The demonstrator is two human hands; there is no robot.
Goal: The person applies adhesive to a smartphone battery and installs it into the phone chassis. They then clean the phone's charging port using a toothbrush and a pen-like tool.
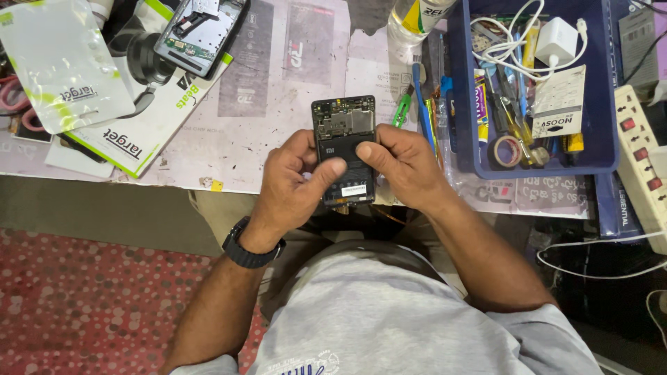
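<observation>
An opened black smartphone (343, 132) with its back cover off shows a circuit board at the top and a black battery below. My left hand (292, 184) grips its left side, thumb lying across the battery. My right hand (403, 163) holds the right side, thumb pressed on the battery's upper edge. The phone sits just above the front edge of the workbench (278, 104), close to my body. A black watch is on my left wrist.
A second opened phone (201, 31) lies at the back left on product boxes (132, 132). A blue tray (601, 104) of tools, tape, charger and cable sits right, beside a power strip (643, 153). Screwdrivers and a green tool (401, 110) lie next to the phone. A plastic bottle (417, 21) stands behind.
</observation>
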